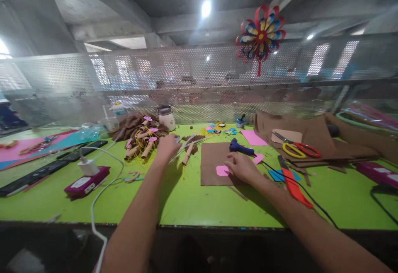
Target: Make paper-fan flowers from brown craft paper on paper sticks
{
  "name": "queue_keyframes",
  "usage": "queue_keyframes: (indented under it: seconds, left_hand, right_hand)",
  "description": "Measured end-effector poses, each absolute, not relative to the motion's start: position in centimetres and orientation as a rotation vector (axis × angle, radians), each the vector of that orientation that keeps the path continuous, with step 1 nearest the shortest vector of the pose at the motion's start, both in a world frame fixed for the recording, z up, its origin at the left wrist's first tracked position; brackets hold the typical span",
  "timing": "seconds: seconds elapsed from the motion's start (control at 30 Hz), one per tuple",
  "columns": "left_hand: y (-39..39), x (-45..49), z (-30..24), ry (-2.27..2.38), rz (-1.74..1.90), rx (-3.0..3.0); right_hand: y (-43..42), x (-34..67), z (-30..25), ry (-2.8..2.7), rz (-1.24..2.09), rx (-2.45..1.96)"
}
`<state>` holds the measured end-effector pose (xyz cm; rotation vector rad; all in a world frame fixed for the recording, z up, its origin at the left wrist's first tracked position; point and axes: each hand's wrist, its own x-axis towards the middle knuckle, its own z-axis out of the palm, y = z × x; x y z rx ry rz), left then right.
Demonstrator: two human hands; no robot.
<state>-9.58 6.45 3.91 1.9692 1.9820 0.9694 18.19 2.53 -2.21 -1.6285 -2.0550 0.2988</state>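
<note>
In the head view, the person's left hand [168, 146] reaches out over the green surface [192, 206], beside a heap of rolled brown paper tubes [139, 142] with pink tags. Its fingers [174, 139] are curled, and a few thin grey sticks [186, 145] run off to the right from them. The blur hides whether the fingers actually grip the sticks.

The right hand [241, 167] rests on a brown paper sheet [213, 157] in the middle of the surface. Its fingers [230, 166] lie stretched and close together, with the tips touching a small pink paper piece [221, 170] on the sheet and pinching nothing. A blue glue gun [240, 148] lies just beyond this hand, at the sheet's far edge, its black cord trailing off to the right. Further right are a red cutter [294, 187] and scissors with yellow and red handles [299, 150], which sit on more brown paper. On the left, a white charger [88, 167] stands on a magenta pack [87, 182]. A paper pinwheel [261, 32] hangs on the mesh screen behind.
</note>
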Motion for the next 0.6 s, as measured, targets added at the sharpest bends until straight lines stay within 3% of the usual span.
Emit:
queue_keyframes:
  seconds: [0.27,0.6]
  left_hand:
    - [6.4,-11.2,1.7,2.46,0.434,2.198]
    - [7.4,-9.8,0.3,2.518,0.306,2.338]
  right_hand:
    - [1.1,17.6,-1.8,-2.009,0.408,-1.401]
    - [0.3,17.3,-1.0,-2.024,0.45,-1.27]
